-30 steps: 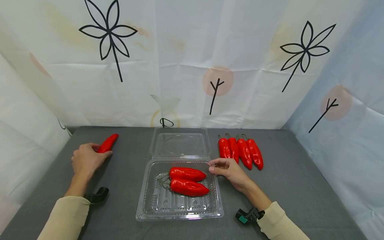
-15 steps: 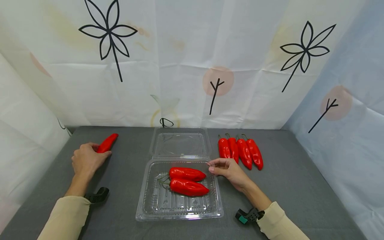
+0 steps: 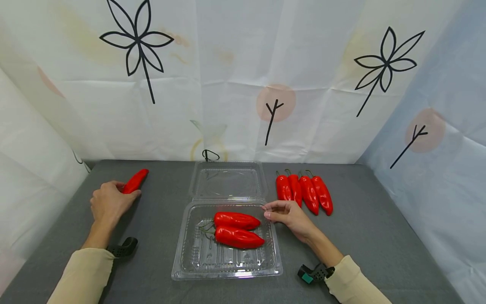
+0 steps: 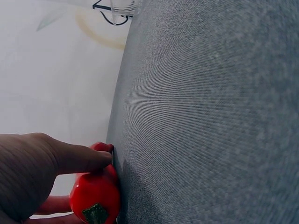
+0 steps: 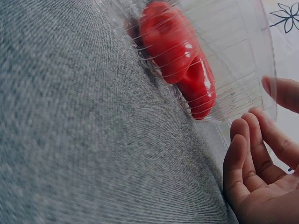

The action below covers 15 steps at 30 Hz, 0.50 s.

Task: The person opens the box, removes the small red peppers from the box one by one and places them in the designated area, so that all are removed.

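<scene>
Left-hand grip (image 3: 109, 200): curled round a glossy, tapered red pepper (image 3: 136, 181), far left over grey woven worktop (image 3: 152, 253). Right-hand grip (image 3: 292, 219): apparently pinching the right rim of a clear, ribbed plastic box (image 3: 228, 275); worktop spans between.

Perhaps a booth, printed drapes (image 3: 235, 63), grey tabletop (image 3: 152, 240)

Soft, fairly even light brightens the white printed fabric backdrop (image 3: 235, 63) beyond my left hand (image 3: 110, 202), while a soft shadow falls across the grey woven tabletop (image 3: 152, 236) just right of it. Left of my right hand (image 3: 290, 217), glare flecks the glossy red peppers (image 3: 239, 237) and clear plastic container (image 3: 228, 275). Both wrist views look dimmer and bluish, weave blurring away from my hand.
</scene>
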Available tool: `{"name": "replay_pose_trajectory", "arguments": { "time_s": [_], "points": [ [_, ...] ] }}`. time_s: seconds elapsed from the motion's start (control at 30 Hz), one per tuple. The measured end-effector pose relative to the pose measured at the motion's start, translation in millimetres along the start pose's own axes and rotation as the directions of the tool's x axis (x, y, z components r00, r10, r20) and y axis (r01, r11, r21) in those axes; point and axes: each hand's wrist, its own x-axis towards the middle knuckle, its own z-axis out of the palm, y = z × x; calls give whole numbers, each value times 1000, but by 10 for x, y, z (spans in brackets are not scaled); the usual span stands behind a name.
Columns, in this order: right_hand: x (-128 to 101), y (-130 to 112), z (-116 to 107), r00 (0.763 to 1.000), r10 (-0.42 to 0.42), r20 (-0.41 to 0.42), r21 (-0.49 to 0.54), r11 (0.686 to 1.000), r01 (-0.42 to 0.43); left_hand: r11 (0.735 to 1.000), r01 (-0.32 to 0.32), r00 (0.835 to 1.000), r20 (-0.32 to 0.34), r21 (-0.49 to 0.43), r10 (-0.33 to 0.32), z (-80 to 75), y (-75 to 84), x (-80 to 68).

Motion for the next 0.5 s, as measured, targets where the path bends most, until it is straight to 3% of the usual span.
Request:
{"name": "replay_pose_trajectory", "arguments": {
  "time_s": [0.27,0.5],
  "points": [
    [6,6,-3,1000,-2,3,-6,1000,2,999,-33,997,71,-13,33,-29,-15,42],
    [10,7,-11,1000,3,-4,-8,1000,-3,995,-95,979,180,-33,100,-89,-52,88]
  ]
}}
